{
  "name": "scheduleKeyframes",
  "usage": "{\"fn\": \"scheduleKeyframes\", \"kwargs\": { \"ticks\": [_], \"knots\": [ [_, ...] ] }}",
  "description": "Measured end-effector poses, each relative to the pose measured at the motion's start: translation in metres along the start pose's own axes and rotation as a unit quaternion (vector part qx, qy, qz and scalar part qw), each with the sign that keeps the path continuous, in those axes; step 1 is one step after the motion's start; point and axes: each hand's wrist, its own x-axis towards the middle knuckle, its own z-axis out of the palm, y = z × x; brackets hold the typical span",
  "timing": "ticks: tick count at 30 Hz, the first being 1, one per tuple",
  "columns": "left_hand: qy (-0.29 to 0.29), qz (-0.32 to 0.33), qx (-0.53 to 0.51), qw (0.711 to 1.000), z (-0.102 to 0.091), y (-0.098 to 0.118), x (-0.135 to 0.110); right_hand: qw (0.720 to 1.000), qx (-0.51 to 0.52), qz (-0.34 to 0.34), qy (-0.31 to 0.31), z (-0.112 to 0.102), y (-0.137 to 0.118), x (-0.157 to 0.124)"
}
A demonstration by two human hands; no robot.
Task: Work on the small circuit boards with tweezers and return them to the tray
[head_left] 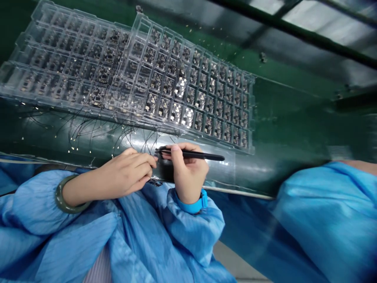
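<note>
My right hand [190, 169] grips a slim black pen-like tool [206, 156], its rounded end pointing right and its other end reaching toward my left fingertips. My left hand [126, 173] is closed, fingers curled and pinched together close to that working end. What the left fingers hold is mostly hidden; a small dark part shows at their tips. Thin black cables [88, 131] with tiny light-coloured ends lie on the green mat [253, 173] just beyond the left hand. Clear plastic trays [250, 145] of small circuit boards [176, 112] stand beyond both hands.
The trays overlap across the left and middle of the bench. Tiny loose pieces [216, 43] are scattered behind them. A dark rail [294, 31] crosses the upper right. Another person's blue sleeve [326, 200] is at the bench's right edge.
</note>
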Motion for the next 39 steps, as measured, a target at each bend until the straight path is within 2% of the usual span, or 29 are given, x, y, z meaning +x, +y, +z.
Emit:
{"fn": "scheduleKeyframes", "kwargs": {
  "ticks": [5, 8, 13, 17, 22, 25, 31, 34, 36, 39],
  "knots": [
    [0.006, 0.004, -0.002, 1.0, 0.001, -0.001, 0.0, 0.998, -0.045, -0.018, 0.027, 0.002, 0.001, -0.002],
    [0.002, 0.003, -0.01, 1.0, 0.0, -0.001, 0.0, 1.0, -0.023, -0.014, 0.015, 0.002, 0.0, -0.003],
    [0.007, 0.002, -0.024, 1.0, 0.0, -0.001, 0.0, 0.999, -0.005, -0.023, 0.035, 0.001, -0.001, -0.003],
    [0.016, 0.002, -0.035, 0.999, 0.0, -0.002, 0.0, 0.998, -0.049, -0.039, 0.021, 0.001, 0.002, -0.003],
    [0.008, 0.008, -0.03, 0.999, 0.0, -0.003, 0.0, 0.998, -0.045, -0.035, 0.014, 0.002, 0.001, -0.004],
    [0.006, 0.004, -0.034, 0.999, 0.0, -0.003, 0.0, 0.999, -0.019, -0.025, 0.021, 0.001, -0.001, -0.003],
    [0.001, -0.019, -0.094, 0.995, -0.004, -0.005, -0.001, 0.987, 0.111, -0.02, 0.11, -0.001, -0.001, 0.0],
    [0.003, -0.031, -0.15, 0.988, -0.007, -0.009, -0.001, 0.978, 0.156, -0.027, 0.133, -0.002, -0.003, -0.001],
    [0.012, -0.038, -0.188, 0.981, -0.01, -0.01, -0.001, 0.978, 0.169, -0.027, 0.123, -0.005, -0.007, -0.007],
    [0.024, -0.045, -0.22, 0.974, -0.013, -0.009, 0.0, 0.984, 0.17, -0.014, 0.058, -0.01, -0.016, -0.021]
  ]
}}
